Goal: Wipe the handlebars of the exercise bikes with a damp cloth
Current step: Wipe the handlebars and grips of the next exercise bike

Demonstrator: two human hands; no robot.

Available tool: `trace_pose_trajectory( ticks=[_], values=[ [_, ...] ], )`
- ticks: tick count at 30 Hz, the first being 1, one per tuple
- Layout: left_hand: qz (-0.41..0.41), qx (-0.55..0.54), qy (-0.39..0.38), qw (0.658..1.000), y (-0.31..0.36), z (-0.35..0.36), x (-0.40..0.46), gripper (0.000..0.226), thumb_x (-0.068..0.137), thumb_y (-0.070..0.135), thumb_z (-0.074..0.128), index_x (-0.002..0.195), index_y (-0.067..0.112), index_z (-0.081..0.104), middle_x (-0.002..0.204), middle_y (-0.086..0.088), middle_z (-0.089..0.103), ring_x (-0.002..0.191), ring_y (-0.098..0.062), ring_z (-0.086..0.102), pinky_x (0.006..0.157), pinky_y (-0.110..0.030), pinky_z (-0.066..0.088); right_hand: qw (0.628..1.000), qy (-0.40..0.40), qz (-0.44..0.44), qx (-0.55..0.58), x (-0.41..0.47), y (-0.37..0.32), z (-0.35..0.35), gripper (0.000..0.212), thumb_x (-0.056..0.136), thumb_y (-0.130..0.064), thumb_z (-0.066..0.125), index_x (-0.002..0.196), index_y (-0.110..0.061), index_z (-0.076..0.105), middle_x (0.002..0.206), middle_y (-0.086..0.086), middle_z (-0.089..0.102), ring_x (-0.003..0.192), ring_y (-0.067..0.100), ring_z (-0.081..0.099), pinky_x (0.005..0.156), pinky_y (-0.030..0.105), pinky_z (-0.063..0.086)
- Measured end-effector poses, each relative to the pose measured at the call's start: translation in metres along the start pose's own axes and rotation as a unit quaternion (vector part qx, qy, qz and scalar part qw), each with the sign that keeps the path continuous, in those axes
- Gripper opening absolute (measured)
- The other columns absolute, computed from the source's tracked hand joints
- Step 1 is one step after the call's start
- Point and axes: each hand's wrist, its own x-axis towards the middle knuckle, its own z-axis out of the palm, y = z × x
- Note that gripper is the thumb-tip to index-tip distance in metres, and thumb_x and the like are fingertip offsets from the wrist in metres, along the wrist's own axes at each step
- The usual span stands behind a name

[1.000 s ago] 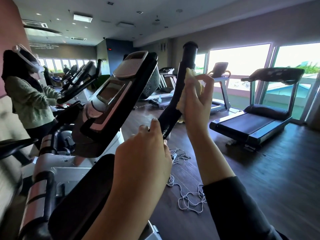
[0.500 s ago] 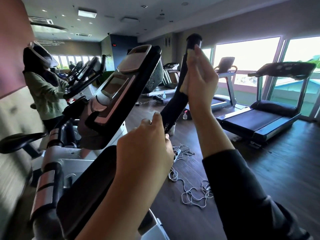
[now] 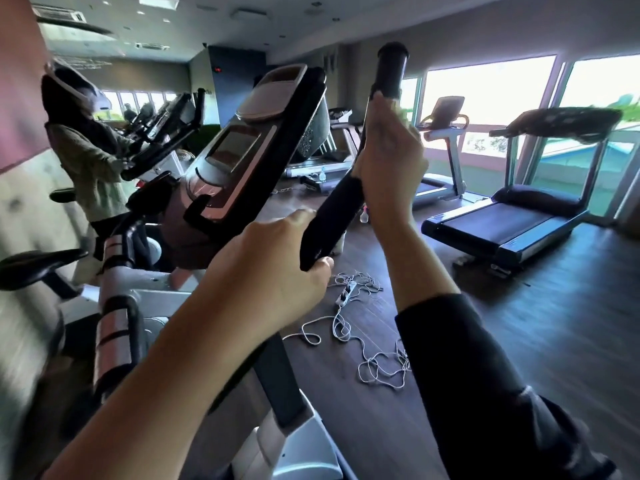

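Note:
A black handlebar [image 3: 332, 216] of the exercise bike rises steeply to its round end [image 3: 391, 67]. My left hand [image 3: 273, 271] grips the bar's lower part. My right hand [image 3: 388, 161] is wrapped around the bar higher up, just under the top end, with the pale cloth [image 3: 401, 114] pressed between palm and bar; only a small edge of cloth shows past my fingers. The bike's console [image 3: 249, 150] tilts to the left of the bar.
A white cable tangle with a power strip [image 3: 346, 296] lies on the dark floor below the bar. Treadmills [image 3: 502, 226] stand at the right by the windows. Another person [image 3: 86, 157] works at a bike at the left. A saddle [image 3: 34, 265] sits near left.
My right hand with the cloth slid up the handlebar toward its top, then came down a little. My left hand kept its grip on the lower bar.

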Motion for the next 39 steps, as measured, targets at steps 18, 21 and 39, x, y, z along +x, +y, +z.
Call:
trace_pose_trajectory(
  ticks=[18,21,39],
  values=[
    [0.057,-0.186,-0.014,0.981,-0.053,0.001,-0.010,0.057,0.061,0.066,0.056,0.111,0.039,0.064,0.101,0.027,0.067,0.102,0.015,0.057,0.091,-0.014,0.043,0.996,-0.032,0.079,0.026,-0.052,0.004,-0.010,0.018,0.090,-0.023,0.056,0.088,-0.028,0.073,0.067,-0.009,0.059,0.065,0.006,0.055,0.069,0.020,0.044],
    [0.071,-0.212,-0.016,0.975,-0.056,0.000,-0.014,0.044,0.067,0.059,0.062,0.105,0.038,0.066,0.098,0.028,0.067,0.098,0.019,0.056,0.081,0.000,0.039,0.997,-0.020,0.078,0.022,-0.045,-0.001,-0.005,0.020,0.083,-0.028,0.052,0.085,-0.033,0.071,0.062,-0.010,0.055,0.065,0.017,0.052,0.068,0.037,0.043],
    [0.151,-0.276,-0.029,0.949,-0.073,0.005,-0.016,0.042,0.075,0.063,0.056,0.104,0.033,0.063,0.094,0.014,0.061,0.092,0.001,0.058,0.086,-0.028,0.052,0.991,-0.037,0.132,0.005,-0.102,-0.020,-0.007,0.024,0.083,-0.021,0.065,0.104,-0.032,0.067,0.096,-0.005,0.066,0.090,0.021,0.065,0.093,0.042,0.052]
  ],
)
